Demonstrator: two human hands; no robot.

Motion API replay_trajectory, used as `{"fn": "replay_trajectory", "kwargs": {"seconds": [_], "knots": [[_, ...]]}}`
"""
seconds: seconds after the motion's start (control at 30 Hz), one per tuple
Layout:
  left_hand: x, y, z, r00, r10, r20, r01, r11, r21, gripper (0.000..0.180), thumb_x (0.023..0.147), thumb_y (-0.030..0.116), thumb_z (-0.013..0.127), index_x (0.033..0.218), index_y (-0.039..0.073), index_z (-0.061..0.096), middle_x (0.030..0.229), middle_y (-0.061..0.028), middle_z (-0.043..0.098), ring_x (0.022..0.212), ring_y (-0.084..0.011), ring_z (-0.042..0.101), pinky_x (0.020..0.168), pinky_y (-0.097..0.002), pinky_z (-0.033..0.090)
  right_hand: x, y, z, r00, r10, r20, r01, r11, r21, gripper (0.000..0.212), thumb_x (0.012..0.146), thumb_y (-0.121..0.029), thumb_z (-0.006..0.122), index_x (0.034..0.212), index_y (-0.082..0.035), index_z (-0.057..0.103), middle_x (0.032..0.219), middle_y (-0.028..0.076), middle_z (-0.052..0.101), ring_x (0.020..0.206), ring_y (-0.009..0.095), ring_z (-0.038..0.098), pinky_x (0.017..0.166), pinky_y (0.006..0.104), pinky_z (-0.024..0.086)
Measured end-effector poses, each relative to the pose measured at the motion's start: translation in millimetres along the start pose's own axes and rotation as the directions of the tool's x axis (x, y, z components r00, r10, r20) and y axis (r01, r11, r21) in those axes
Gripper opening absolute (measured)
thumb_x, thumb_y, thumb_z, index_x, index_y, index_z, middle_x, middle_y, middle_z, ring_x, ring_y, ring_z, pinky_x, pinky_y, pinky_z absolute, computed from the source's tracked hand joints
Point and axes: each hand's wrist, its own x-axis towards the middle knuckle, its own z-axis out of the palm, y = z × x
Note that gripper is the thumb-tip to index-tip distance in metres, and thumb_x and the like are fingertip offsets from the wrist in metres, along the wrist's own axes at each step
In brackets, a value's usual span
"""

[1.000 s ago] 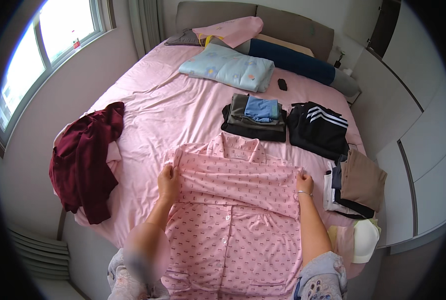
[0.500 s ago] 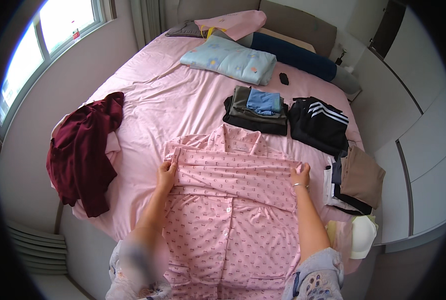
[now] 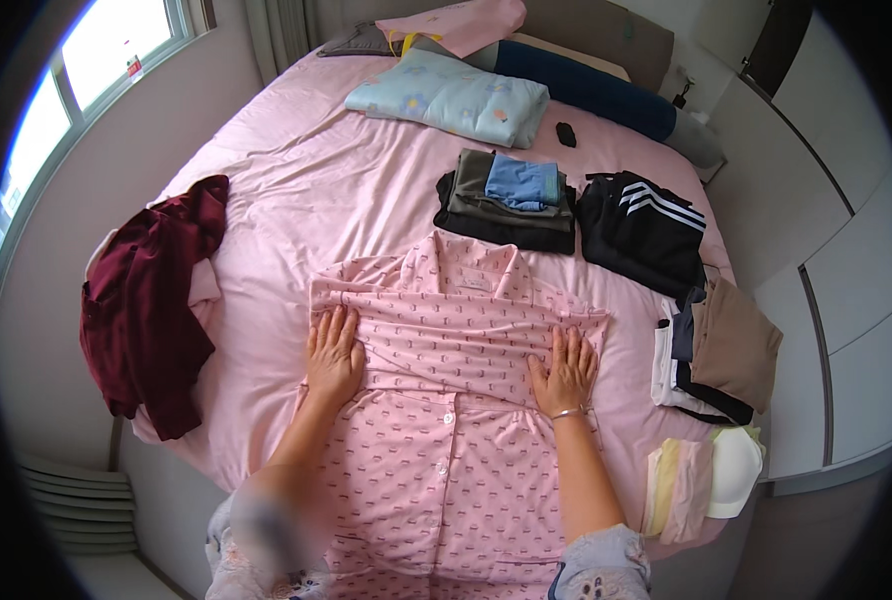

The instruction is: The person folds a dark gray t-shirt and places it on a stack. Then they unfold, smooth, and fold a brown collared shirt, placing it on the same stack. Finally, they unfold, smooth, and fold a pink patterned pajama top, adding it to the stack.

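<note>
A pink pajama shirt [image 3: 396,450] with a small dark pattern lies front up on the bed, its collar pointing away from me. Across its chest runs a wide folded band [image 3: 446,345] of the same cloth, probably the sleeves. My left hand [image 3: 335,358] rests flat on the left end of this band, fingers stretched out. On the right end, my right hand [image 3: 566,372] lies palm down with its fingers extended and thumb apart. Below the band the button front shows, and the shirt's lower part runs out of the picture between my forearms.
Left is a dark red garment heap [image 3: 151,310]. Beyond the collar lie a folded stack with a blue piece [image 3: 522,183] and black striped clothes [image 3: 646,225]. At right are brown folded clothes [image 3: 736,335] and a white bra [image 3: 734,475]. A light blue quilt [image 3: 451,98] lies farther back.
Both hands have let go of the band's edges and now lie flat on it. My right hand has moved inward to the left. The view has shifted slightly.
</note>
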Motion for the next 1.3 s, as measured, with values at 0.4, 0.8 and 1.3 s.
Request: {"fn": "replay_trajectory", "kwargs": {"seconds": [0.4,0.8,1.3], "knots": [[-127.4,-21.3,-62.2,0.984,0.002,0.178,0.01,0.998,-0.062,0.055,0.087,0.037,0.041,0.135,0.012,0.035,0.141,-0.0147,0.031,0.132,-0.0314,0.024,0.107,-0.0444,0.018,-135.9,33.7,-76.2,0.836,0.156,0.525,-0.171,0.985,-0.022,0.069,0.084,-0.051,0.042,0.141,-0.019,0.021,0.148,0.008,0.014,0.135,0.027,0.012,0.11,0.041,0.009],[-355.7,-50.9,-83.5,0.736,-0.585,0.34,0.579,0.285,-0.764,0.069,0.07,0.014,0.072,0.129,0.002,0.038,0.11,-0.0162,0.056,0.089,-0.0213,0.057,0.075,-0.0311,0.047,-389.6,71.6,-107.7,0.937,0.347,0.028,-0.312,0.802,0.51,0.062,0.073,-0.022,0.069,0.125,-0.003,0.041,0.12,0.019,0.049,0.109,0.031,0.047,0.093,0.0384,0.038],[-412.3,-76.0,-128.8,0.731,-0.027,0.682,0.646,-0.296,-0.704,0.027,0.081,0.014,0.061,0.105,0.004,0.056,0.094,-0.0071,0.063,0.085,-0.0186,0.062,0.074,-0.0342,0.052,-415.5,50.4,-142.0,0.77,0.303,0.561,-0.513,-0.229,0.827,0.027,0.082,-0.008,0.059,0.106,0.003,0.055,0.095,0.009,0.062,0.083,0.018,0.06,0.076,0.0295,0.048]]}}
